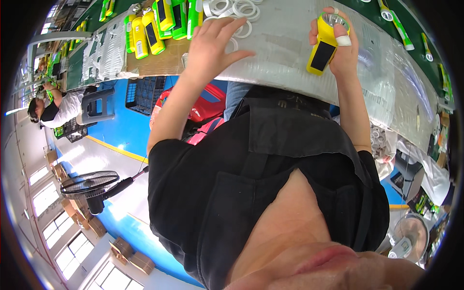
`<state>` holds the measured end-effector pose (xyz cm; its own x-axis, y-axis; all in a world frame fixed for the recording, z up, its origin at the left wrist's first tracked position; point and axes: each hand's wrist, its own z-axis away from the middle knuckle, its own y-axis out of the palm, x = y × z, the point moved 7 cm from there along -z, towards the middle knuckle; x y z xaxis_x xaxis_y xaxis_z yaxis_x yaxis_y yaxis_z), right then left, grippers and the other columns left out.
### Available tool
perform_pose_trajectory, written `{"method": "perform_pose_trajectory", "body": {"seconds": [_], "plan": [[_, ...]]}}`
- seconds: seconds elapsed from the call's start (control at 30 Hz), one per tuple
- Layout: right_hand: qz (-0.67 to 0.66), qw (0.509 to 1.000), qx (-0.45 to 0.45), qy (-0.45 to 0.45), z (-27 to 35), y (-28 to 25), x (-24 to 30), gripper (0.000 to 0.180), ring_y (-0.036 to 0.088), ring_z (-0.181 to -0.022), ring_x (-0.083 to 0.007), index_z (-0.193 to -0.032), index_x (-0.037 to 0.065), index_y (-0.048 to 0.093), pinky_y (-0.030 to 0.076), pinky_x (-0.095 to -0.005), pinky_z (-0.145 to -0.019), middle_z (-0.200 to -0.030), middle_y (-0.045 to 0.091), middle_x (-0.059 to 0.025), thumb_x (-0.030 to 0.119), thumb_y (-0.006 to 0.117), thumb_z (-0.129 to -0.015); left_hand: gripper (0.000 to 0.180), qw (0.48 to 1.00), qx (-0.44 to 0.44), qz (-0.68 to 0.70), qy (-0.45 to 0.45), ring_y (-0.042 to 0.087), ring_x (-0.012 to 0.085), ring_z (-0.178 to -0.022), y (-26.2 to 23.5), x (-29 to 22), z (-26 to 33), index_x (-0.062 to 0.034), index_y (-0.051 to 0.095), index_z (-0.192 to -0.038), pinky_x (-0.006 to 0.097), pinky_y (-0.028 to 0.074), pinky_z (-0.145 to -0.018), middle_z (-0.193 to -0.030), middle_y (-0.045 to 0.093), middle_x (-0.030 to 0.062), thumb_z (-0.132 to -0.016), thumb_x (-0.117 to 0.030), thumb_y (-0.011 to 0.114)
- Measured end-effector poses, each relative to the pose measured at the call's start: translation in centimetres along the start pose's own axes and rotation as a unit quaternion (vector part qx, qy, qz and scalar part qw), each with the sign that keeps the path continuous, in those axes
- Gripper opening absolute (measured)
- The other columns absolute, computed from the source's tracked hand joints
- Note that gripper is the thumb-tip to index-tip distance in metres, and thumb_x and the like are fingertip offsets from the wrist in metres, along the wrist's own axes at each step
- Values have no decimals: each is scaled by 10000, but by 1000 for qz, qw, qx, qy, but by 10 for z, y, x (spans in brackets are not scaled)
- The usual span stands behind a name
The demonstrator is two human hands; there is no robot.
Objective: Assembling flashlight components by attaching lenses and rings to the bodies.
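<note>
Beyond the face (372, 273), black clothing (285, 135) bears faint lettering (282, 104); right fingers (313, 36) hold a yellow flashlight (323, 54), left fingers (231, 29) spread.

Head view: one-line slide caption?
Right hand holds a yellow flashlight; open left hand near white rings on the worktable.

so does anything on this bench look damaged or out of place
The translucent plastic sheeting at the left of the grey worktable looks tattered, its ragged edges exposing green beneath. The yellow flashlight with a black panel in the right hand shows no visible damage.
</note>
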<state>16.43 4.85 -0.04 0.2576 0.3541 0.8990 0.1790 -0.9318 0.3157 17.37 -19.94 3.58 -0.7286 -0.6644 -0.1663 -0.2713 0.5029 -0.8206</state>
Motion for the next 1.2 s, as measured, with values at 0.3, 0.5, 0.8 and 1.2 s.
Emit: {"method": "perform_pose_trajectory", "body": {"seconds": [0.3,0.5,0.8,1.2], "plan": [[66,997,-25,-39,3,1,2,390,569,-702,-177,-1250,36,490,471,-297,-655,-841,588,-128,318,512,-982,537,986,65,152,5,608,232,-964,22,3,-19,-142,605,-1263,354,534,-772,-1108,595,95,-751,-142,764],[93,994,-38,-37,8,8,4,395,591,-748,-168,-1286,26,466,491,-309,-686,-895,611,-104,265,516,-975,411,788,-38,610,-72,626,145,-1014,33,-40,-90,-47,557,-1106,284,559,-803,-1149,595,64,-775,-69,799],[51,998,-22,-30,5,4,3,312,583,-733,-142,-1258,32,462,483,-285,-676,-882,614,-76,155,511,-975,312,879,-101,463,57,642,182,-939,22,-59,-105,-70,640,-978,303,539,-794,-1166,617,96,-749,-153,835],[174,971,-46,-155,7,-4,25,442,643,-1010,-211,-1403,83,402,503,-322,-899,-1188,615,-76,290,455,-1015,276,954,-35,281,97,611,221,-948,26,-74,-107,-131,754,-948,328,530,-786,-1104,596,79,-712,-248,840]]}}
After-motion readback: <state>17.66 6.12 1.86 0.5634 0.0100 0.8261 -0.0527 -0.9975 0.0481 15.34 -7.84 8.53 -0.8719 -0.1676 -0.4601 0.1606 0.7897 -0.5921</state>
